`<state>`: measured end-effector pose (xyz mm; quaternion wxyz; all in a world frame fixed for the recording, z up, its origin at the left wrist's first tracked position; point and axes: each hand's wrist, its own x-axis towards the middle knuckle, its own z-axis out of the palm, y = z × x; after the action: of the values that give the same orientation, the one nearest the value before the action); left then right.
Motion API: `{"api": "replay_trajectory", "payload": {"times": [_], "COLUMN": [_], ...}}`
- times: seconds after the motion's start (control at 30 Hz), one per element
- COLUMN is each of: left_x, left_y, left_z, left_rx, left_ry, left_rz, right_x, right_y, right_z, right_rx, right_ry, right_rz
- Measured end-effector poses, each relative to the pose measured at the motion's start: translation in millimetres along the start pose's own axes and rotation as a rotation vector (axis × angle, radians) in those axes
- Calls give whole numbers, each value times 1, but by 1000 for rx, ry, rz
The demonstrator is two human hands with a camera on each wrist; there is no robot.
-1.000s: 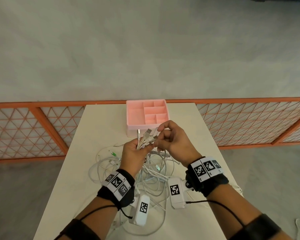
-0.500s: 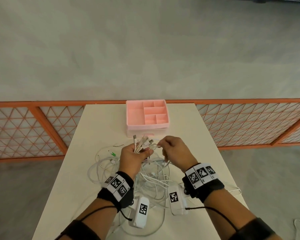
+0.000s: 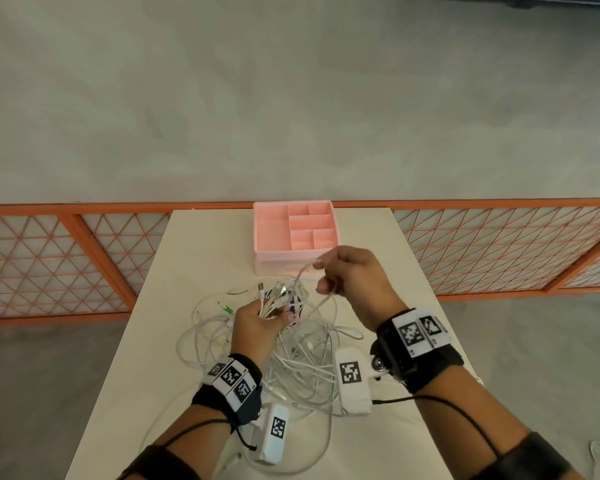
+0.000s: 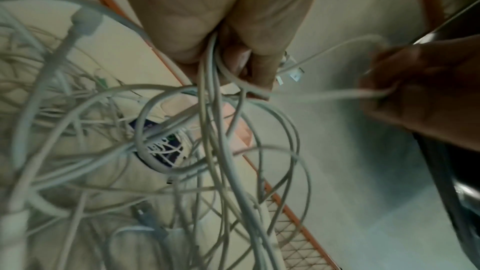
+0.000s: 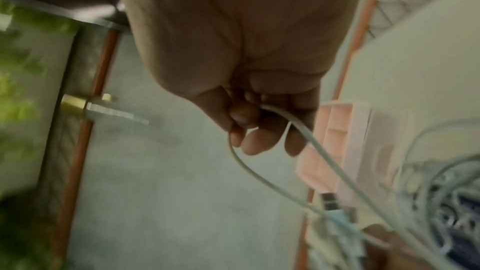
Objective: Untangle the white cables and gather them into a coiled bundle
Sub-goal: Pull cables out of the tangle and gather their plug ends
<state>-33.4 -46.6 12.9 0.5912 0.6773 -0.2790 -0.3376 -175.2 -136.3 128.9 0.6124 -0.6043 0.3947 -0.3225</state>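
A tangle of white cables (image 3: 302,362) lies on the cream table (image 3: 194,258). My left hand (image 3: 257,323) grips a bunch of cable ends, their plugs (image 3: 274,292) sticking up past its fingers; the left wrist view shows the strands (image 4: 210,89) running out of the fist (image 4: 233,52). My right hand (image 3: 350,271), raised to the right, pinches a loop of one white cable (image 3: 303,271) that runs back toward the bunch. In the right wrist view that cable (image 5: 298,128) passes between curled fingers (image 5: 249,139).
A pink compartment tray (image 3: 295,233) stands at the table's far middle, just beyond the hands. A small green-tipped plug (image 3: 226,308) and a dark thin wire (image 3: 238,292) lie left of the bunch. An orange lattice railing (image 3: 84,258) runs behind the table.
My right hand has risen and moved right, drawing a loop of one cable out from the bunch. The left hand has stayed put, holding the plug ends.
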Motion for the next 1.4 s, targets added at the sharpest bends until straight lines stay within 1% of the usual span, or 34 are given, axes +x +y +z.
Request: {"api": "replay_trajectory", "payload": {"times": [0.07,0.1,0.13,0.17,0.2,0.27,0.3,0.33,0.4,0.43,0.47,0.5,0.6,0.7,0.73,0.83,1.0,1.07,1.13,1.17,1.2,1.23,1.27,1.33,1.4], "left_x": [4,6,8,9,10,12,13,13,10,9,8,9,11,11,11,11,8,11,12,12,12,12,12,11,11], "left_y": [-3,-2,0,0,1,1,0,-1,1,2,3,4,9,8,6,-1,-6,-7,-4,-4,-5,-6,-5,-3,2], "left_z": [-4,-4,-4,-4,-4,-4,-4,-3,3,6,9,12,14,9,7,3,-5,-7,-8,-8,-8,-8,-9,-10,-8], "left_rx": [-18,-27,-44,-62,-79,-78,-59,-33,20,42,53,60,50,58,80,113,104,75,67,52,24,3,-9,6,44], "left_ry": [21,34,48,60,70,73,65,54,16,-5,-19,-28,-30,-24,-17,-7,12,-6,-13,-14,-12,-9,-3,-8,-40], "left_rz": [-17,-35,-55,-69,-82,-97,-92,-79,-32,-10,11,23,24,19,23,21,9,-6,-4,-3,-6,-8,-6,8,33], "right_x": [0,-1,0,2,4,8,9,8,4,1,-1,-3,-5,-2,-2,0,5,6,10,13,18,23,28,32,28], "right_y": [-6,-8,-5,-2,3,15,20,22,27,29,31,33,43,38,33,13,-30,-41,-38,-34,-28,-19,-10,8,23], "right_z": [1,1,-1,-4,-8,-17,-20,-19,-13,-7,-1,5,15,17,17,13,0,-7,-17,-23,-31,-42,-53,-66,-65], "right_rx": [283,368,388,332,194,-247,-474,-685,-1087,-1223,-1297,-1292,-1092,-973,-901,-609,-112,31,98,71,-6,-138,-306,-675,-982], "right_ry": [16,25,55,100,154,216,218,191,80,21,-41,-93,-148,-171,-162,-58,212,278,333,377,430,472,479,402,278], "right_rz": [3,15,36,59,78,72,43,1,-105,-162,-205,-215,-113,-134,-141,-199,-327,-346,-325,-307,-283,-240,-175,-7,98]}}
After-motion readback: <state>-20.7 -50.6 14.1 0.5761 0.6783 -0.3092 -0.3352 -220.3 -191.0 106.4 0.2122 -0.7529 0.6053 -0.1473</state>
